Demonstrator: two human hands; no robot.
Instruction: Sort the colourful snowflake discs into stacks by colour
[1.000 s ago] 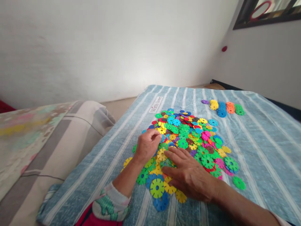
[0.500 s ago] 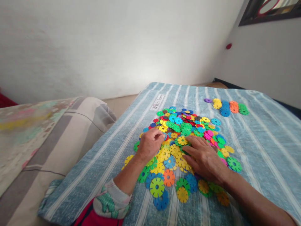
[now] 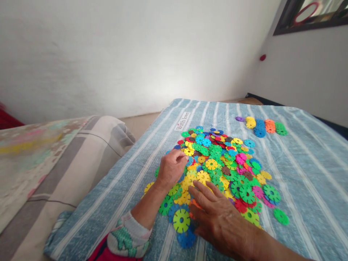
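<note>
A heap of colourful notched plastic discs, with a yellow disc [image 3: 211, 164] near its middle, is spread over the striped cloth. My left hand [image 3: 172, 167] rests at the heap's left side, thumb and fingers pinched together. A blue disc [image 3: 189, 161] shows right at its fingertips; whether it is held is unclear. Lower down, my right hand [image 3: 217, 214] lies palm down with its fingers spread over the near discs. It partly covers an orange disc [image 3: 196, 204]. A lime-green disc [image 3: 181, 220] lies to its left, beside a blue disc [image 3: 186, 237].
Beyond the heap at the right, discs sit in colour groups: purple [image 3: 240, 119], yellow [image 3: 250, 122], blue [image 3: 260, 128], orange [image 3: 270, 126] and green [image 3: 281, 128]. A blue striped cloth [image 3: 130, 170] covers the surface. Grey-striped bedding [image 3: 89, 152] is at the left, with a white wall behind.
My right hand has moved toward me and slightly left, uncovering green, red and brown discs. A green disc now lies apart at the right. My left hand has stayed nearly still.
</note>
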